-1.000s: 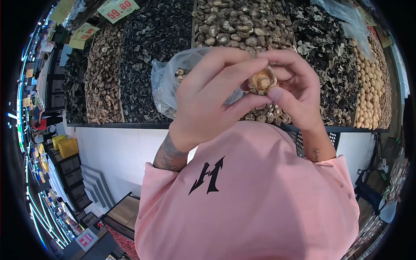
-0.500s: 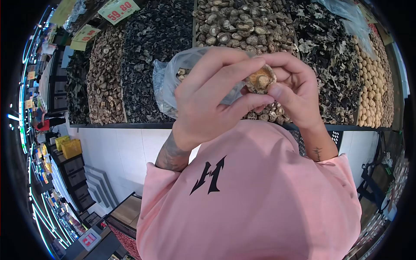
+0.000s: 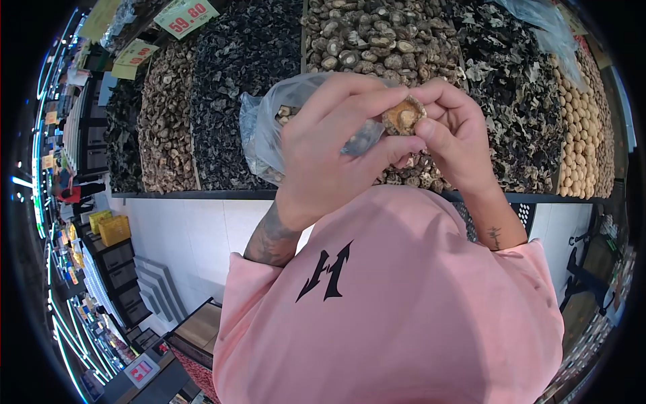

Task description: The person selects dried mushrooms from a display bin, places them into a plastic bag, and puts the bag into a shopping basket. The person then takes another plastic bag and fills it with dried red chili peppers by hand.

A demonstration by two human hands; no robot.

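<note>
A dried mushroom [image 3: 404, 116], its gilled underside and stem facing me, is pinched by my right hand [image 3: 454, 135] between thumb and fingers. My left hand [image 3: 336, 145] reaches over from the left, its fingertips at the mushroom's upper left edge and its thumb just below it. Behind and around my left hand is a clear plastic bag [image 3: 267, 138] with some mushrooms inside; how the bag is held is hidden. Beyond the hands lies a heap of dried mushrooms [image 3: 377, 40], part of which also shows below them.
Dark dried fungus [image 3: 232, 87] fills the section left of the mushrooms, and more fungus [image 3: 515, 101] lies to the right. Round tan goods [image 3: 577, 135] are farther right. A price sign [image 3: 186, 18] stands at upper left. The black counter edge [image 3: 195, 194] runs before my shirt.
The mushroom and my right hand have shifted slightly left and up, and the mushroom has turned a little. My left thumb sits farther from it.
</note>
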